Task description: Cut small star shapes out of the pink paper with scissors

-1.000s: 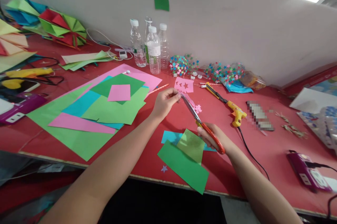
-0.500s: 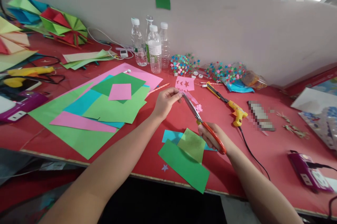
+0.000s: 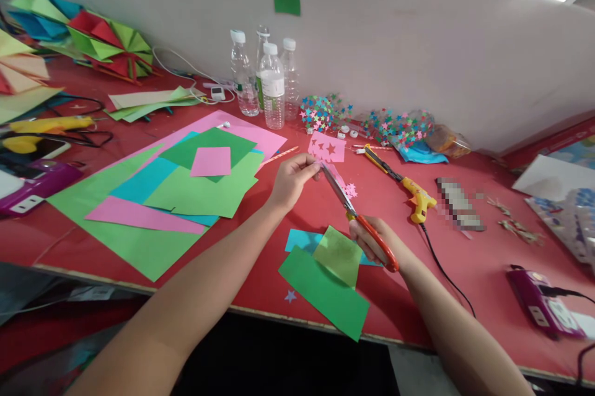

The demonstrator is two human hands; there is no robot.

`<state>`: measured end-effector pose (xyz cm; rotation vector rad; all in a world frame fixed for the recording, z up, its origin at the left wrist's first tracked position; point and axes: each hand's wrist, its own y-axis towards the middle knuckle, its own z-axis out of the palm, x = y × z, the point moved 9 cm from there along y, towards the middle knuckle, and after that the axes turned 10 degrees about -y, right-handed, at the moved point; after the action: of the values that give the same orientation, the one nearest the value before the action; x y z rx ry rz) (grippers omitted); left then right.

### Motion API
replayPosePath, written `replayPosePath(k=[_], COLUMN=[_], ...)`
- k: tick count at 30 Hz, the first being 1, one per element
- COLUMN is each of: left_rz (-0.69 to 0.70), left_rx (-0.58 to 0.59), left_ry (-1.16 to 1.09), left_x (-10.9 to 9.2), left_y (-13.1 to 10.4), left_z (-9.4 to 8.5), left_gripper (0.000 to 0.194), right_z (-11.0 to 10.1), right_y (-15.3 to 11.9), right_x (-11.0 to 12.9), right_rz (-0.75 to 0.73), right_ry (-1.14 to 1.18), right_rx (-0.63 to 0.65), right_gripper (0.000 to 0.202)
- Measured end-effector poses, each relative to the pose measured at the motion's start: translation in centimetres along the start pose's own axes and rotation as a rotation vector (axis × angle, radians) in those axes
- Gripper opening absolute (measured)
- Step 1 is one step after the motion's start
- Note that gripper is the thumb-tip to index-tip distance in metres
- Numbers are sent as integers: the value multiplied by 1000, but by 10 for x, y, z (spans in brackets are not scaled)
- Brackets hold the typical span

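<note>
My right hand (image 3: 375, 240) is wrapped around the orange-red handles of a pair of scissors (image 3: 346, 201), whose blades point up and left. My left hand (image 3: 292, 180) pinches a small piece of pink paper (image 3: 320, 163) at the blade tips; the fingers hide most of it. Just beyond lies a pink sheet (image 3: 327, 145) with star-shaped cutouts. Several small pink stars (image 3: 351, 190) lie beside the blades. Below the scissors are a dark green sheet (image 3: 325, 290), an olive-green square (image 3: 338, 256) and a blue sheet (image 3: 302, 239). A lone pale star (image 3: 290, 296) rests near the table edge.
Layered coloured sheets (image 3: 153, 216) cover the left side. Plastic bottles (image 3: 273, 89) stand by the wall near star-filled bags (image 3: 397, 126). A yellow glue gun (image 3: 421, 199) with a trailing cord lies right, and a purple power strip (image 3: 543, 303) sits at far right.
The view has shifted very slightly. Both hands, the scissors and the pink piece hold nearly the same position.
</note>
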<state>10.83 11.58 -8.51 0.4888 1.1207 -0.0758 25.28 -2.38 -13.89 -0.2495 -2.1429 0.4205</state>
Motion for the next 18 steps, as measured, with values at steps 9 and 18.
replayPosePath(k=[9,18], left_rz=[-5,-12], left_rx=[-1,25], left_ry=[-4,33], left_x=[-1,-4], left_y=[0,-1], left_z=[0,3], left_gripper=[16,18], right_z=[0,-1], right_y=[-3,-2], right_x=[6,6], right_rz=[-19,-116], right_ry=[-18,-61], right_rx=[5,34], right_gripper=[49,46])
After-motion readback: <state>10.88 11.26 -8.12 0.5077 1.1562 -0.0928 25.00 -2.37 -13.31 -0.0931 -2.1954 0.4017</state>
